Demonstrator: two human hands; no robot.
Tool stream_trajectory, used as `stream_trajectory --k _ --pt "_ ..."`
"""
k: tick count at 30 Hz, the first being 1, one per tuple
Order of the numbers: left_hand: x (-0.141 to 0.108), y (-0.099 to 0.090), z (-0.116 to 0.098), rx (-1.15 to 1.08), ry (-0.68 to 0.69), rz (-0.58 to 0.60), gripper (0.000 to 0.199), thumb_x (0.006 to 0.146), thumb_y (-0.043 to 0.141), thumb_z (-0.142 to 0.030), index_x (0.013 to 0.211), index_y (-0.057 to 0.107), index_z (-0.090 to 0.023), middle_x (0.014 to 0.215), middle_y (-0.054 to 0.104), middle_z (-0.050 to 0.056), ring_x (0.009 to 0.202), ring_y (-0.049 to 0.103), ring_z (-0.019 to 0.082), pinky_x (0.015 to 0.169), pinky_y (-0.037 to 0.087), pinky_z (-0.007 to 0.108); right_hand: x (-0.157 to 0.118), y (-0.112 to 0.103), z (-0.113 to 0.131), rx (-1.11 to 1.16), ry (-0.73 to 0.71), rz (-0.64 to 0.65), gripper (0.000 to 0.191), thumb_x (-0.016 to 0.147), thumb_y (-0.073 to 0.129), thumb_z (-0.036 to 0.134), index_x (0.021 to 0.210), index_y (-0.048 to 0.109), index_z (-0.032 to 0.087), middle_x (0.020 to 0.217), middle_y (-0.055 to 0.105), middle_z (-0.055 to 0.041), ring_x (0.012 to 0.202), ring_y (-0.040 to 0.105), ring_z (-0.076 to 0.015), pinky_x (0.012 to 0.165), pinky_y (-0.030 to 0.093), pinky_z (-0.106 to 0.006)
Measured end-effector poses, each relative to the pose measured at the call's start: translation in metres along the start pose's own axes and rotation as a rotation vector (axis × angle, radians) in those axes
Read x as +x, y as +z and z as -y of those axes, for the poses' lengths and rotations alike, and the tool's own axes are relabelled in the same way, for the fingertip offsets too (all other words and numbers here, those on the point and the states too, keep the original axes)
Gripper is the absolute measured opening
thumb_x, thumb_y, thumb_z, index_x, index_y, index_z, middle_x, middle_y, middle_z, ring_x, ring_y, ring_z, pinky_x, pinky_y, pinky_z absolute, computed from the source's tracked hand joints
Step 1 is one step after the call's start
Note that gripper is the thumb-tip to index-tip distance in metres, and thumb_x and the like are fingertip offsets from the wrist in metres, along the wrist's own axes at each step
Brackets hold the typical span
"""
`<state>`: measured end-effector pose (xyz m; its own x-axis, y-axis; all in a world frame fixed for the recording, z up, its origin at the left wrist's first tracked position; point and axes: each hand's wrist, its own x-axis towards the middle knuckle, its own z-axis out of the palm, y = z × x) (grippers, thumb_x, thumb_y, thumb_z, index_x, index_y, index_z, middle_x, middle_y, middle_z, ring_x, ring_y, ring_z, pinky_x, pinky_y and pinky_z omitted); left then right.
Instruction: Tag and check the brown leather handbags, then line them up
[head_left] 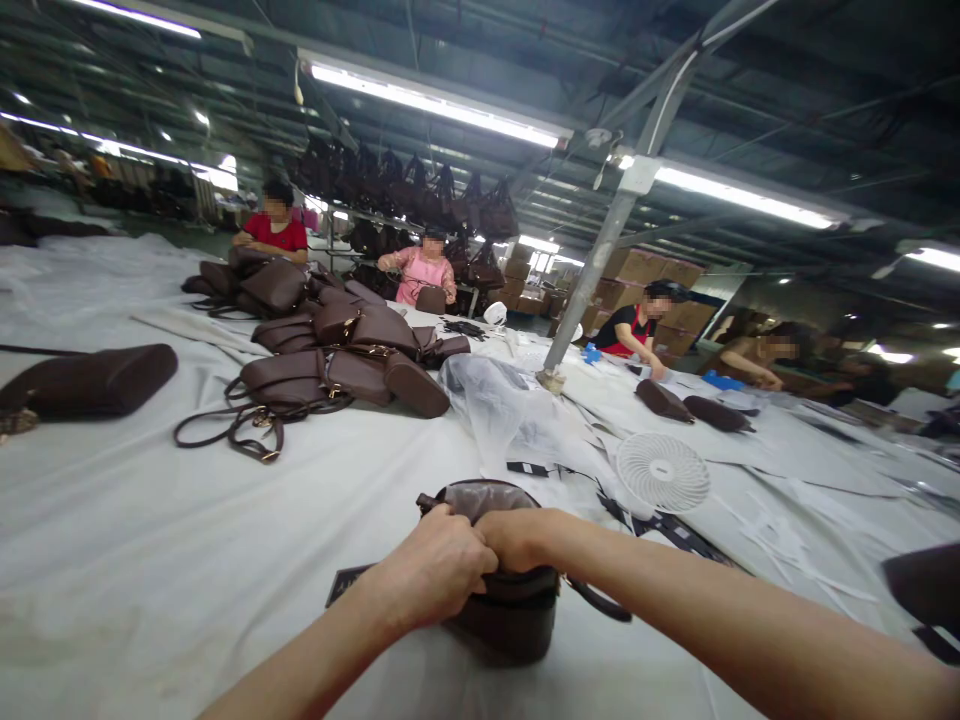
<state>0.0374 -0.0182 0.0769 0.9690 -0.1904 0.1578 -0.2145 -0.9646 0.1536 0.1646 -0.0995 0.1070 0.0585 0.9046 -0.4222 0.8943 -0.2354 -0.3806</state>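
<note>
A dark brown handbag (506, 625) stands upright on the white-covered table in front of me, its mouth open and a greyish lining (491, 497) showing inside. My left hand (450, 562) is closed on the near left part of its rim. Against it, my right hand (517, 540) is curled over the front rim, knuckles at the opening; its fingertips are hidden, apparently down inside the bag. A strap (600, 600) of the bag trails to the right. Beside my left wrist lies a dark tag (346, 584) with light lettering.
A heap of brown bags (352, 350) with straps lies ahead left; another bag (112, 380) sits far left. Clear plastic (510, 410), a white fan (663, 473) and a metal post (592, 280) stand ahead right. Several co-workers sit across the table, one in pink (421, 272).
</note>
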Motion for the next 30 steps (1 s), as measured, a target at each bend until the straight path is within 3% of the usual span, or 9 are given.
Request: stream_trajectory --k 3,6,10,13,18,21,24,27,30 --pt "0.001 -0.002 -0.002 -0.002 0.003 0.052 0.012 0.084 0.06 -0.026 0.075 0.066 -0.02 0.081 0.071 0.002 0.084 0.065 0.022 0.083 0.042 0.037 -0.033 -0.034 0.013 -0.063 -0.036 0.096 0.02 0.074 0.063 0.009 0.057 0.061 0.018 0.051 0.051 0.0047 0.054 0.05 -0.0109 0.052 0.037 -0.023" --pt "0.0 -0.005 -0.008 0.004 -0.017 0.057 0.012 0.084 0.06 -0.024 0.074 0.065 -0.019 0.08 0.07 0.003 0.082 0.064 0.022 0.082 0.042 0.038 -0.069 -0.051 0.021 -0.22 0.02 -0.076 0.018 0.077 0.054 0.015 0.064 0.066 0.019 0.06 0.061 0.0007 0.061 0.055 -0.0133 0.054 0.033 -0.024" --pt "-0.005 -0.017 -0.017 -0.026 -0.039 -0.083 0.015 0.081 0.067 -0.034 0.083 0.066 -0.019 0.097 0.067 0.006 0.093 0.059 0.025 0.082 0.044 0.038 -0.096 -0.023 0.013 -0.379 0.288 -0.215 0.012 0.074 0.057 0.021 0.078 0.069 0.018 0.076 0.071 -0.0093 0.073 0.064 -0.0244 0.056 0.034 -0.028" --pt "-0.005 -0.023 -0.017 -0.075 -0.067 -0.266 0.031 0.078 0.07 -0.042 0.1 0.065 -0.021 0.127 0.056 0.009 0.117 0.047 0.03 0.098 0.038 0.044 -0.106 0.002 0.003 -0.362 0.32 -0.276 0.024 0.078 0.049 0.016 0.095 0.066 0.018 0.089 0.072 -0.0126 0.081 0.066 -0.0275 0.061 0.037 -0.03" --pt "0.005 -0.017 -0.014 -0.168 -0.076 -0.247 0.023 0.088 0.057 -0.031 0.106 0.065 -0.019 0.124 0.057 0.009 0.118 0.047 0.026 0.104 0.037 0.042 -0.112 -0.001 0.005 -0.092 0.152 -0.331 0.03 0.068 0.053 0.011 0.095 0.064 0.021 0.083 0.069 -0.0039 0.08 0.062 -0.0219 0.066 0.04 -0.029" --pt "0.01 -0.009 -0.011 -0.25 -0.048 -0.283 0.02 0.084 0.061 -0.026 0.103 0.064 -0.02 0.118 0.059 0.008 0.115 0.049 0.025 0.103 0.039 0.041 -0.094 -0.01 0.012 0.31 -0.083 -0.442 0.017 0.07 0.051 0.012 0.083 0.06 0.02 0.076 0.064 0.0007 0.073 0.058 -0.0152 0.065 0.042 -0.025" --pt "0.01 -0.002 -0.006 -0.367 -0.123 -0.376 0.025 0.077 0.067 -0.024 0.101 0.063 -0.017 0.109 0.062 0.008 0.105 0.054 0.024 0.092 0.046 0.038 -0.065 -0.012 0.014 0.612 -0.264 -0.49 0.015 0.067 0.053 0.012 0.081 0.056 0.019 0.072 0.06 0.0036 0.07 0.056 -0.0119 0.064 0.043 -0.023" --pt "0.009 0.007 0.0 -0.469 -0.144 -0.494 0.013 0.085 0.056 -0.022 0.094 0.064 -0.017 0.108 0.063 0.009 0.101 0.057 0.022 0.09 0.047 0.034 -0.049 -0.008 0.013 0.718 -0.324 -0.494 0.019 0.066 0.056 0.011 0.083 0.055 0.019 0.07 0.058 0.0053 0.067 0.055 -0.0107 0.064 0.043 -0.022" --pt "0.009 0.013 0.004 -0.499 -0.106 -0.543 0.018 0.089 0.048 -0.018 0.094 0.066 -0.018 0.108 0.065 0.008 0.105 0.058 0.02 0.093 0.046 0.032 -0.059 -0.001 0.01 0.78 -0.374 -0.491 0.021 0.068 0.058 0.014 0.088 0.055 0.019 0.077 0.062 0.0034 0.076 0.059 -0.0129 0.071 0.046 -0.025"
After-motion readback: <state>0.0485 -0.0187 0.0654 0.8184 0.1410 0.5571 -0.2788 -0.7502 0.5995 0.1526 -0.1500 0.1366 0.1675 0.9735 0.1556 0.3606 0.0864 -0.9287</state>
